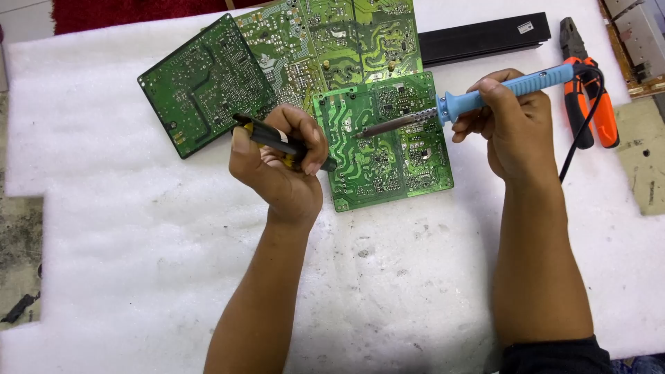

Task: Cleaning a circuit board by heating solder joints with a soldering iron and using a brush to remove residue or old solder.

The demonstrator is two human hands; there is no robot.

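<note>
A person's right hand (516,121) is gripping a blue-handled soldering iron (478,100), fingers wrapped tight, its tip touching a small green circuit board (388,149) lying on white foam padding (138,228); the left hand (280,163) is clamping a black and yellow tool (277,140) at the board's left edge; two more boards are lying behind; orange pliers (589,90) are resting right.

In my right hand (509,118) the blue-handled soldering iron (485,97) lies nearly level, its metal tip on the small green circuit board (384,142), which lies flat toward the desk's far edge. My left hand (277,163) holds a black, yellow-marked tool (280,142) slanted, its end at that board's left edge.
</note>
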